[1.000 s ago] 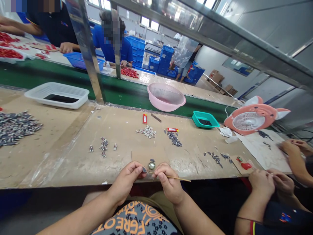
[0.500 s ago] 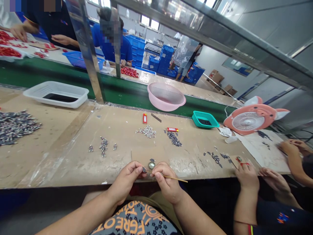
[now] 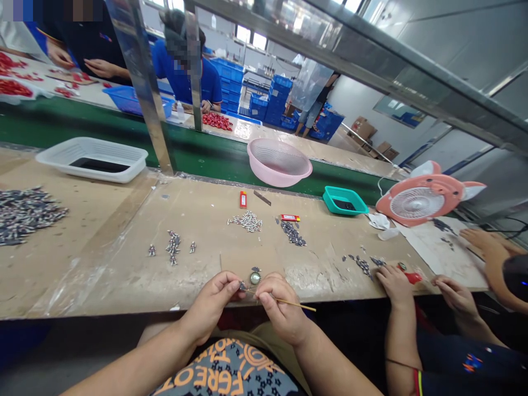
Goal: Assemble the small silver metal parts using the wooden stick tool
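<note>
Between thumb and fingers, my left hand [image 3: 218, 297] pinches a small dark figure-like piece [image 3: 242, 286]. My right hand [image 3: 282, 305] grips a thin wooden stick [image 3: 300, 304], whose tip points left at that piece; I cannot tell whether they touch. Just beyond both hands, a round bottle cap [image 3: 254, 278] holds something pale, with a small dark part [image 3: 256, 269] behind it. Farther up the table lie a pile of small silvery parts [image 3: 248, 221] and a pile of dark flat parts [image 3: 292, 234]. To the left stand several small assembled figures [image 3: 173, 245].
Two red packets [image 3: 243, 199] [image 3: 290, 218] and a metal strip [image 3: 263, 198] lie farther back. Behind are a pink basket [image 3: 279, 179], a teal tray [image 3: 345, 204], a white tray [image 3: 93, 170] and a pig-shaped fan [image 3: 429, 195]. At the right, a co-worker's hands [image 3: 396, 286] are close by.
My hands stay nearly in place, with the small piece turned slightly in my left fingers. The co-worker's hand at the right has moved left toward the dark parts, leaving a red object behind.
</note>
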`<state>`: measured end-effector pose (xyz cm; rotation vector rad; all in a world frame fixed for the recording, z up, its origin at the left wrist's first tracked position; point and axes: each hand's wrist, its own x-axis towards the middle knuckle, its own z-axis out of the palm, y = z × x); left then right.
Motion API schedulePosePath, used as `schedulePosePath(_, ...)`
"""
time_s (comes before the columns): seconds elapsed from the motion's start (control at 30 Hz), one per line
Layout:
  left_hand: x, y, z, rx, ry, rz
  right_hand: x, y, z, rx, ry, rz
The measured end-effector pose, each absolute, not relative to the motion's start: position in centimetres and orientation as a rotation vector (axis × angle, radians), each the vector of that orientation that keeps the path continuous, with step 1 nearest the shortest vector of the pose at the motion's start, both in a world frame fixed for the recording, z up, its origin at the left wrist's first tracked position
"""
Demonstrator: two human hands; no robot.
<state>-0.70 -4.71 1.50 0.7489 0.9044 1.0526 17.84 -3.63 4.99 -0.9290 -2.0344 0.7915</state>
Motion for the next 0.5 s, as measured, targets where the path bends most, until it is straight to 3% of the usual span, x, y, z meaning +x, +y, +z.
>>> schedulePosePath(0.5,-0.7,-4.5,1.4,0.738,0.925,1.045,19.8,-2.1,1.4,-1.156,-2.051,0.670)
